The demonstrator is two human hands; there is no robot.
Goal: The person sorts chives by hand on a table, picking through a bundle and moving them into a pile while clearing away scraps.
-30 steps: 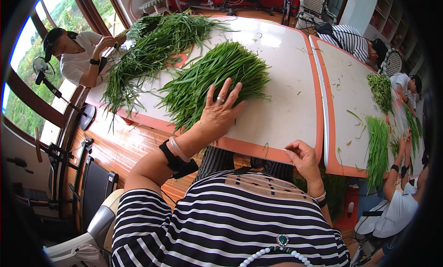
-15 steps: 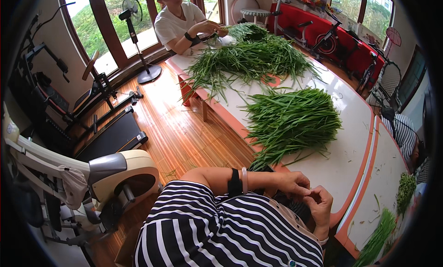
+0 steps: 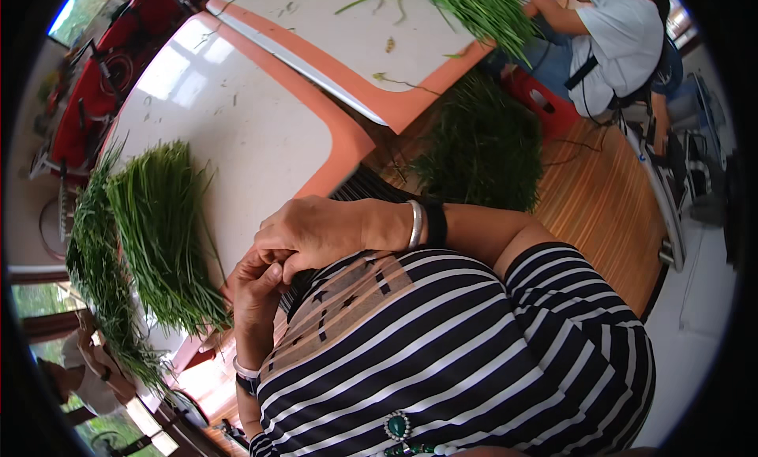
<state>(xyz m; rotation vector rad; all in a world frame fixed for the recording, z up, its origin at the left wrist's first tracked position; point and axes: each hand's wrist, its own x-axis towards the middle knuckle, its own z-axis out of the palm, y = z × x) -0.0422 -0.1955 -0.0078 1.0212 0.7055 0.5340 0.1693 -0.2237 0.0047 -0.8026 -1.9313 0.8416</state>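
My left hand (image 3: 257, 287), with a pale bangle on its wrist, is raised close to my chest, its thumb and fingers pinched. Above it, my right hand (image 3: 324, 232) bends over so that the two hands' fingertips meet. Whatever lies between the fingers is hidden or too small to make out. To the left of both hands, a thick bunch of green chives (image 3: 162, 228) lies on the white table (image 3: 237, 133) with the orange edge. Beyond it stretches a looser, tangled heap of chives (image 3: 95, 260).
A second table (image 3: 339, 43) stands across a narrow gap, with more chives (image 3: 478, 15) at its far right. A dark green heap (image 3: 478, 141) lies low beside a red stool (image 3: 541, 106). One person (image 3: 620, 43) sits at upper right, another (image 3: 95, 370) at lower left.
My view has turned to the right, so the chives now appear at left and the second table at top. My hands stay together at the fingertips, the right now over the left.
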